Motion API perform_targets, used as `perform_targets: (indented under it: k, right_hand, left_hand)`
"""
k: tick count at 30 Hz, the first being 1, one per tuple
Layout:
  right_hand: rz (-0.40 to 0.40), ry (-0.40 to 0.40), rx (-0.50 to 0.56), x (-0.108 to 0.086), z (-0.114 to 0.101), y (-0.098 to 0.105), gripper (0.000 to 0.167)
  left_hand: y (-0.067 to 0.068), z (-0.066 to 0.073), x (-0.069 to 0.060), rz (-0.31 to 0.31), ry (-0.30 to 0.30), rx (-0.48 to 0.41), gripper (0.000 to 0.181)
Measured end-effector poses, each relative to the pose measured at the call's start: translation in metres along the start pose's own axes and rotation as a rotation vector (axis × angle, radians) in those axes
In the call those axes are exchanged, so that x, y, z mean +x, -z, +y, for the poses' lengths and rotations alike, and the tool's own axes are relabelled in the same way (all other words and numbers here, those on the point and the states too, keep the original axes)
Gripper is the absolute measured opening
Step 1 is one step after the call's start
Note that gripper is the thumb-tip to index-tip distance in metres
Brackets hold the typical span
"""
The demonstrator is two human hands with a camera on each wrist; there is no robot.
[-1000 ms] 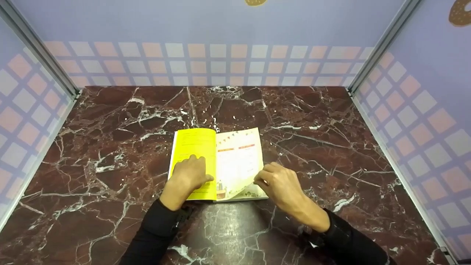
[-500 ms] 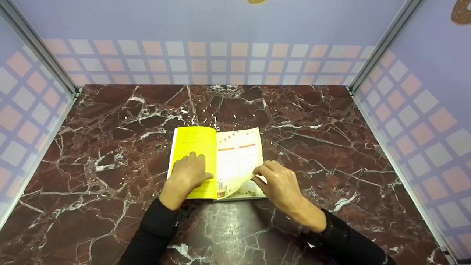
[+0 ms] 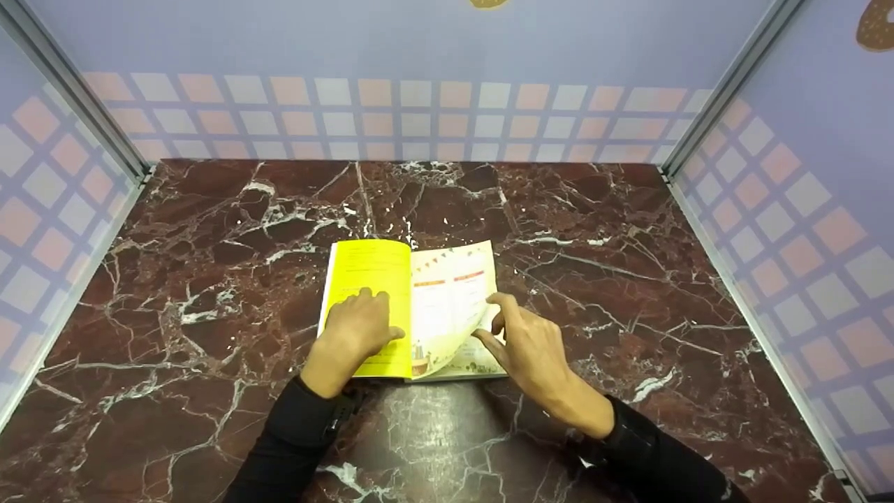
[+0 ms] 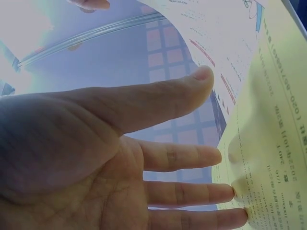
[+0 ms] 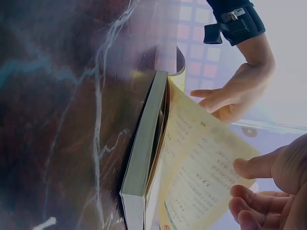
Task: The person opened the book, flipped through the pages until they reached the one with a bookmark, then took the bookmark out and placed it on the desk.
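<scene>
The right hand (image 3: 536, 353) gapes wider now, touching the curling page's (image 3: 447, 304) four-o'clock edge; the left hand (image 3: 357, 328), fingers extended, touches the yellow page (image 3: 370, 269).

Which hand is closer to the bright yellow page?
The left. The left hand rests with its fingertips on the yellow page, while the right hand is across the book, at the curling outer edge of the white page.

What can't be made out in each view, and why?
Head: some print on the yellow page, covered by the left hand.
Head: lettering on the lifted page, too small.
Left wrist: most of the right hand, beyond the top edge.
Right wrist: part of the right hand, beyond the right edge.
</scene>
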State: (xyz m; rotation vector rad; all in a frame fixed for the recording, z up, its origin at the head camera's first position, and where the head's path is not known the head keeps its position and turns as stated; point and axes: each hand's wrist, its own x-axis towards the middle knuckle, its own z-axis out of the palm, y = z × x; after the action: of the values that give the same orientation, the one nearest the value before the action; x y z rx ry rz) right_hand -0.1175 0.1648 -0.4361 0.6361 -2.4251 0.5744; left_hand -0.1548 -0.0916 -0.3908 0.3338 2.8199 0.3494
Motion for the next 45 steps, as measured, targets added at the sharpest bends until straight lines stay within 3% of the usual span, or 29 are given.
perform_targets:
  k: [5, 11, 15, 20, 24, 35, 45]
  right_hand:
    - [-0.009, -0.039, 0.014, 0.000, 0.000, -0.002, 0.045]
    - [0.012, 0.036, 0.048, -0.002, 0.002, -0.006, 0.028]
    - [-0.058, 0.060, 0.071, -0.001, 0.001, -0.007, 0.019]
    - [-0.193, 0.042, 0.065, 0.000, -0.003, -0.006, 0.027]
    - [-0.247, 0.042, 0.059, 0.001, -0.005, -0.006, 0.032]
    - [-0.290, 0.059, 0.047, 0.002, -0.010, -0.010, 0.033]
    - [-0.330, 0.060, 0.063, 0.004, -0.016, -0.011, 0.039]
  left_hand:
    - [0.001, 0.000, -0.001, -0.004, 0.008, 0.002, 0.050]
    - [0.000, 0.001, -0.002, 0.026, 0.002, 0.012, 0.047]
    - [0.000, 0.001, -0.003, 0.059, -0.005, 0.004, 0.042]
    - [0.000, 0.002, -0.003, 0.071, -0.004, -0.008, 0.040]
    - [0.001, 0.003, -0.003, 0.068, 0.003, -0.020, 0.041]
    - [0.004, 0.000, -0.004, 0.069, -0.025, -0.031, 0.043]
    - [0.009, 0.002, -0.007, 0.153, -0.093, -0.024, 0.038]
